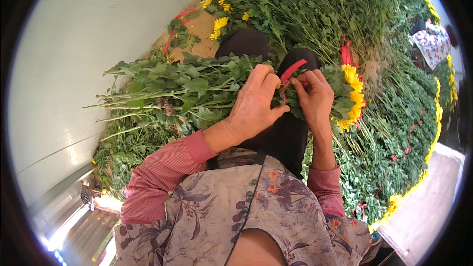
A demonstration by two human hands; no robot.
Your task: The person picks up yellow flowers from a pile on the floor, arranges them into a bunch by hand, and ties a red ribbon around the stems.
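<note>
Across my lap lies a bunch of yellow chrysanthemums [207, 88], its flower heads [353, 98] to the right and its cut stems to the left. A red ribbon [293, 71] runs around the bunch near the flower end, with a loose end standing up. My left hand [255, 98] grips the bunch, its fingertips beside the ribbon and its thumb apart. My right hand [316, 96] pinches the ribbon between thumb and forefinger, close to the flower heads. The fingers partly hide where the ribbon meets itself.
A large heap of chrysanthemum stems [306, 7] lies ahead. More bunches [395, 155] are laid out at the right, flowers outward. Loose red ribbons [346, 51] lie beyond the bunch. A pale wall [92, 37] stands at the left. Another person [432, 42] is at the far right.
</note>
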